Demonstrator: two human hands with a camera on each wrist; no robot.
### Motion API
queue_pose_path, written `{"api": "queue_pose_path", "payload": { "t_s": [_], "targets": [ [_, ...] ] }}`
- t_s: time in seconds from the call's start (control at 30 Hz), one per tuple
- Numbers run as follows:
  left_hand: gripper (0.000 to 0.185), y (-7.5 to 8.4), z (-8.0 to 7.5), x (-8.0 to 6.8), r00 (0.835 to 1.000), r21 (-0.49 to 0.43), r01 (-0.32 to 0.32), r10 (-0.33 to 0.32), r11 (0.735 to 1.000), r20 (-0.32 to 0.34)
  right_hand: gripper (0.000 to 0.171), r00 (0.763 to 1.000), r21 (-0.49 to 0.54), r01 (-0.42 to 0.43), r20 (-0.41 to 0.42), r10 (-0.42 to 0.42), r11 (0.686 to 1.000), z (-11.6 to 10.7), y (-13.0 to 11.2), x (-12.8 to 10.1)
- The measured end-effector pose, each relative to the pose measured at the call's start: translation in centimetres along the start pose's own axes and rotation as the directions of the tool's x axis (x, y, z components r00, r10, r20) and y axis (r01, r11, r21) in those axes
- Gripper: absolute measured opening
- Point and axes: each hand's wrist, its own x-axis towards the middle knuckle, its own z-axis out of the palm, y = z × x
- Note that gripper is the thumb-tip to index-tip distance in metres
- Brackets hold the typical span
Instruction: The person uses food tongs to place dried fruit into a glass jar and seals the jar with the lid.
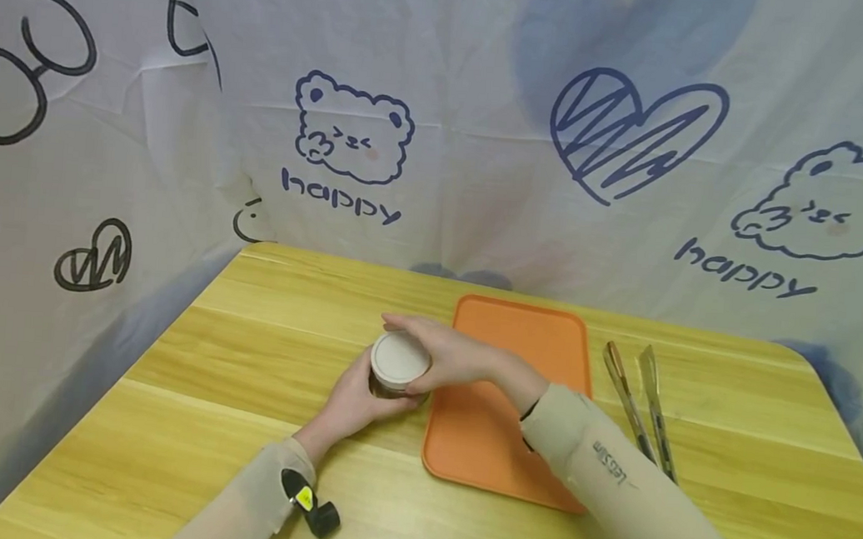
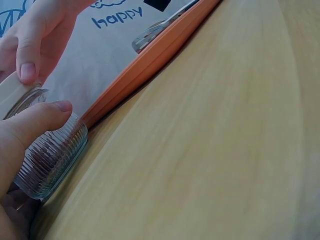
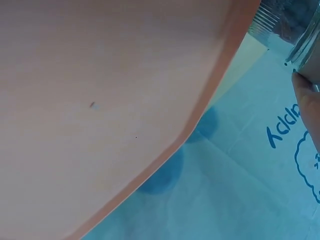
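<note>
Now, left hand (image 1: 353, 402): wraps ribbed glass jar (image 2: 52, 157), steadying it.
Right hand (image 1: 442, 355): fingers clamp its white lid (image 1: 398, 359), apparently for twisting.

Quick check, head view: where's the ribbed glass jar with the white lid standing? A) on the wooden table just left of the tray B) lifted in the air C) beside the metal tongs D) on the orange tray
A: the ribbed glass jar stands on the wooden table beside the left edge of the orange tray; left hand grips its body, right hand its white lid.
</note>
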Motion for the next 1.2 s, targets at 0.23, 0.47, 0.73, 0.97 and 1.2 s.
{"api": "queue_pose_path", "payload": {
  "t_s": [0.23,0.47,0.73,0.97,1.2],
  "targets": [
    [0.094,0.3,0.0,-0.1,1.000,0.014,-0.009,0.009,1.000,-0.001,0.095,0.998,-0.005,-0.052,0.017,0.052,0.999,-0.1,0.1,-0.2],
    [0.095,0.2,-0.1,-0.1,1.000,0.013,0.004,-0.004,1.000,0.001,0.104,0.992,-0.050,-0.097,-0.085,0.093,0.994,0.8,0.0,-0.2],
    [0.093,0.0,-0.1,0.0,1.000,0.025,-0.004,0.005,1.000,-0.019,0.102,0.992,-0.049,-0.092,-0.091,0.087,0.995,1.2,0.1,-0.7],
    [0.093,-0.1,0.0,0.0,0.999,0.010,0.009,-0.008,1.000,-0.032,0.090,0.999,0.048,-0.020,-0.039,0.022,0.999,0.8,0.4,-0.7],
    [0.091,-0.1,-0.2,0.1,1.000,0.036,-0.004,0.005,0.999,-0.027,0.097,1.000,0.098,-0.024,0.002,0.024,0.995,0.3,0.2,-0.4]
  ]
}}
